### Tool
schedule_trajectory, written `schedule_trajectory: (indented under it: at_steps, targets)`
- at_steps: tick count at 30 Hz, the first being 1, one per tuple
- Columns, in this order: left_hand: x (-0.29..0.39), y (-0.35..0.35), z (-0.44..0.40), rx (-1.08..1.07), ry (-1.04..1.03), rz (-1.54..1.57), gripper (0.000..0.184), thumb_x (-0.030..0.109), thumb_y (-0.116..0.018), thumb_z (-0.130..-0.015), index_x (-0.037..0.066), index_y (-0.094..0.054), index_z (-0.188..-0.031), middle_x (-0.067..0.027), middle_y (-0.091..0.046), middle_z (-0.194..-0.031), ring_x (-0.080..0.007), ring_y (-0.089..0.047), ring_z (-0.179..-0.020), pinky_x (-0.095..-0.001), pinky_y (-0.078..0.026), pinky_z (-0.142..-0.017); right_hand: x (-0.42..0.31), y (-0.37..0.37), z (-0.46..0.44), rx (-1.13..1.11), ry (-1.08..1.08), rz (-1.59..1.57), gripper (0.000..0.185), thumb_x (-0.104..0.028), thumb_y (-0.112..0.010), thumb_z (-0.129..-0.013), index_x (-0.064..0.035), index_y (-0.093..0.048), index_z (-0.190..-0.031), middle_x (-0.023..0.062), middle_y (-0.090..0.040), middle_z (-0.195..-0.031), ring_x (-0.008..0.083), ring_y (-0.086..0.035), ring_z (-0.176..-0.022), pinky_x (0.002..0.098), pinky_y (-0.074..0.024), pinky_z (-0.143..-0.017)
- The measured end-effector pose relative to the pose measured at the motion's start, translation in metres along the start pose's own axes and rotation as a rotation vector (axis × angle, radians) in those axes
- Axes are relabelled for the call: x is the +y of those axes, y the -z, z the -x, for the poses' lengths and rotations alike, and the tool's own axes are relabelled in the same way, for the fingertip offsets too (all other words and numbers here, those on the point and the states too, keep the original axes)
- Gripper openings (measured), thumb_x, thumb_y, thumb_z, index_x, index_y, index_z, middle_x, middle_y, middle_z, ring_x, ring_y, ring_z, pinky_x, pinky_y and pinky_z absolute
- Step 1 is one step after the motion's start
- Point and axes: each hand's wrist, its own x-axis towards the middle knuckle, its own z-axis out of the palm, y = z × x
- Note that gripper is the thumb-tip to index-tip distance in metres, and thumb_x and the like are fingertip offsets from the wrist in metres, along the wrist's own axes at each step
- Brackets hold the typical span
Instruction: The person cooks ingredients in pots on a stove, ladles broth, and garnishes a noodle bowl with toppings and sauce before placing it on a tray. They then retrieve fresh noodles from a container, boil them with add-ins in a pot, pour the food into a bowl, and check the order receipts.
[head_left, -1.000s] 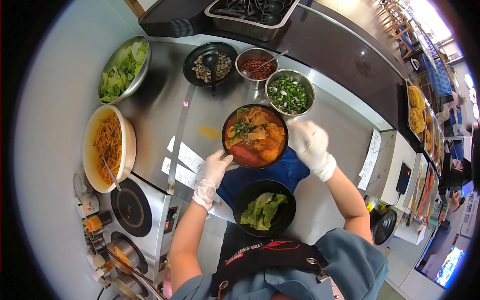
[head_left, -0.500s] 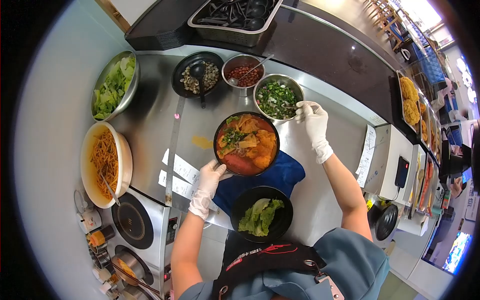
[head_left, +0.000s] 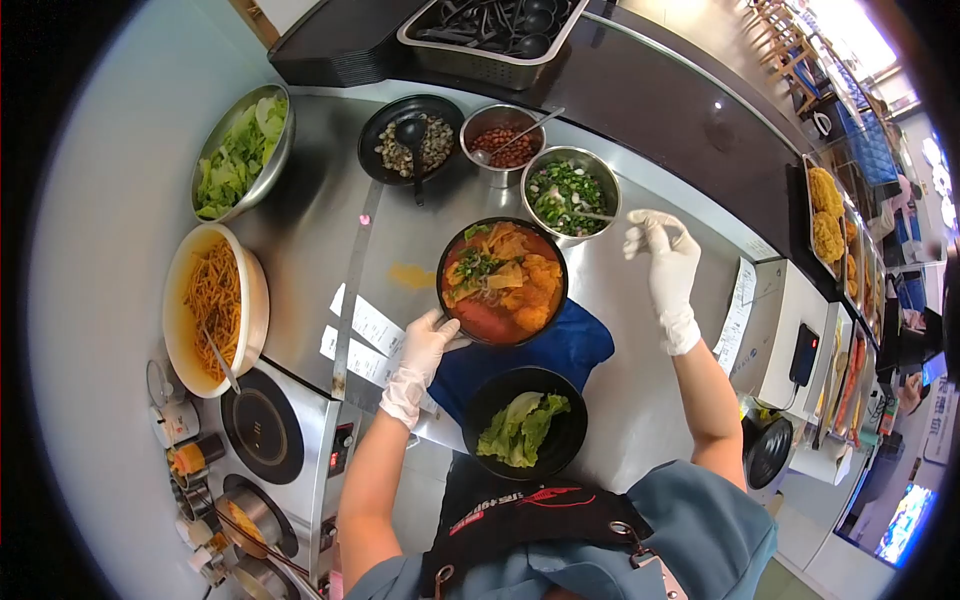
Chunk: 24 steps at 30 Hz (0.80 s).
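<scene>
My gloved left hand (head_left: 428,345) grips the lower left rim of a black bowl (head_left: 443,300), thumb on the edge. The bowl holds reddish soup with chopped green onion and orange-brown fried pieces. My gloved right hand (head_left: 664,250), fingers loosely bent and apart, is just right of a steel pot (head_left: 528,205) of chopped green onion (head_left: 565,188). A spoon (head_left: 592,215) rests in that pot, its handle pointing at my fingers but clear of them. Nearer my apron, a second black bowl (head_left: 575,445) contains lettuce leaves (head_left: 522,428). A blue cloth (head_left: 585,342) lies beneath the soup bowl.
Behind stand a pot of peanuts (head_left: 503,145) and a black dish (head_left: 372,165) with a ladle (head_left: 411,135). On the left are a lettuce bowl (head_left: 285,160), a noodle bowl (head_left: 258,290) and an induction hob (head_left: 262,425). Paper slips (head_left: 368,322) lie near the soup bowl.
My right hand has let go of the spoon in the green onion pot and moved right and down. My left hand stays on the soup bowl. The whole view has shifted slightly.
</scene>
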Motion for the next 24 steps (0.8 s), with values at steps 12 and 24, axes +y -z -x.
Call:
schedule_trajectory:
  at_steps: [12, 24]
  targets:
    - [0.009, -0.004, 0.005, -0.009, 0.061, 0.077, 0.031, 0.003, -0.053, -0.092, -0.007, -0.052, -0.122, -0.0107, -0.062, -0.112, -0.0167, -0.062, -0.096, -0.028, -0.054, -0.082, 0.006, -0.02, 0.04, -0.352, 0.956, 0.805, 0.023, 0.001, -0.059, -0.077, -0.0029, -0.063, -0.1, 0.0094, -0.062, -0.073, 0.0271, -0.059, -0.059, 0.036, -0.0498, -0.055]
    - [0.012, -0.003, 0.007, 0.02, 0.108, -0.008, 0.035, 0.01, -0.057, -0.092, -0.003, -0.052, -0.124, -0.0092, -0.062, -0.11, -0.0166, -0.063, -0.093, -0.0273, -0.056, -0.071, 0.014, -0.028, -0.115, 0.286, 0.617, 0.833, 0.03, -0.025, -0.068, -0.085, -0.0003, -0.066, -0.102, 0.0125, -0.066, -0.087, 0.0195, -0.064, -0.082, 0.0324, -0.05, -0.075]
